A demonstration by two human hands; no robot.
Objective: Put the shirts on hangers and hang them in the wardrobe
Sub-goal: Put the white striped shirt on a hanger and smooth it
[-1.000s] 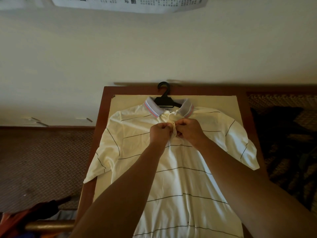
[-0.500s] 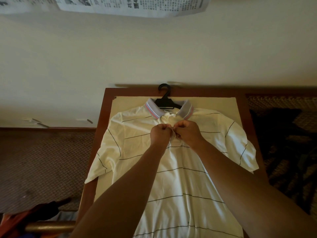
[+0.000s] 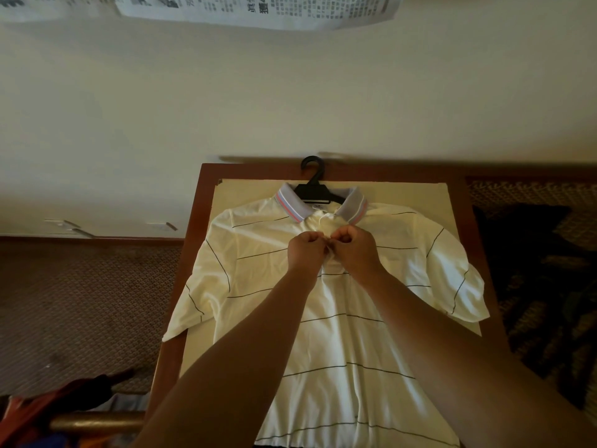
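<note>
Both hands (image 3: pixel 332 250) pinch the shirt (image 3: pixel 339 334) placket, collar pointing wallward.

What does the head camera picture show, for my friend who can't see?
Two hands, left hand and right hand, pinch the placket of a cream striped polo shirt below its collar. It lies on a wooden table, with a black plastic hanger inside.

Dim, warm-tinted room light, brightest on the pale shirt (image 3: pixel 339 318) and wall (image 3: pixel 290 108), forearms in shadow, floor at both sides murky, wide-angle bending at the edges, smeared blur along the counter (image 3: pixel 462 202) far edge, newspaper (image 3: pixel 258 8) print soft
</note>
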